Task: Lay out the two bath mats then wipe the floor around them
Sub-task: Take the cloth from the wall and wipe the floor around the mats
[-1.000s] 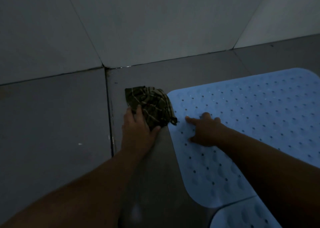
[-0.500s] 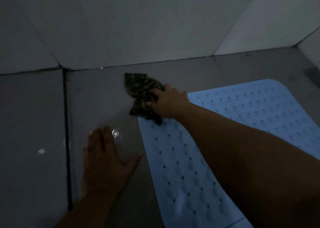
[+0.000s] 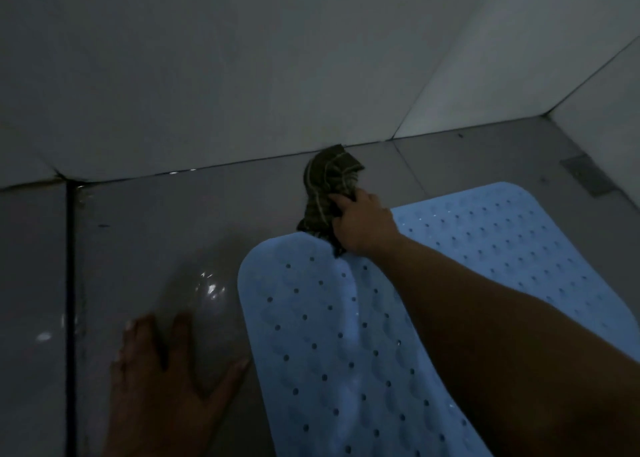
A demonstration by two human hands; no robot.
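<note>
A light blue bath mat (image 3: 311, 335) with rows of small holes lies flat on the grey tiled floor (image 3: 166, 234). My right hand (image 3: 363, 222) reaches across it and grips a dark checked cloth (image 3: 329, 186), which rests on the floor between the mat's far edge and the wall. My left hand (image 3: 166, 387) presses flat on the wet tile left of the mat, fingers spread, holding nothing. My right forearm hides part of the mat. Only one mat shows in this view.
A pale tiled wall (image 3: 277, 75) meets the floor just behind the cloth. Another wall (image 3: 602, 120) closes the right corner. A dark floor drain (image 3: 587, 177) sits near that corner. A dark grout line (image 3: 70, 283) runs down the floor at left.
The cloth passed from my left hand to my right. My right hand has pushed it along the mat's far edge to the foot of the wall. My left hand now rests flat on the floor.
</note>
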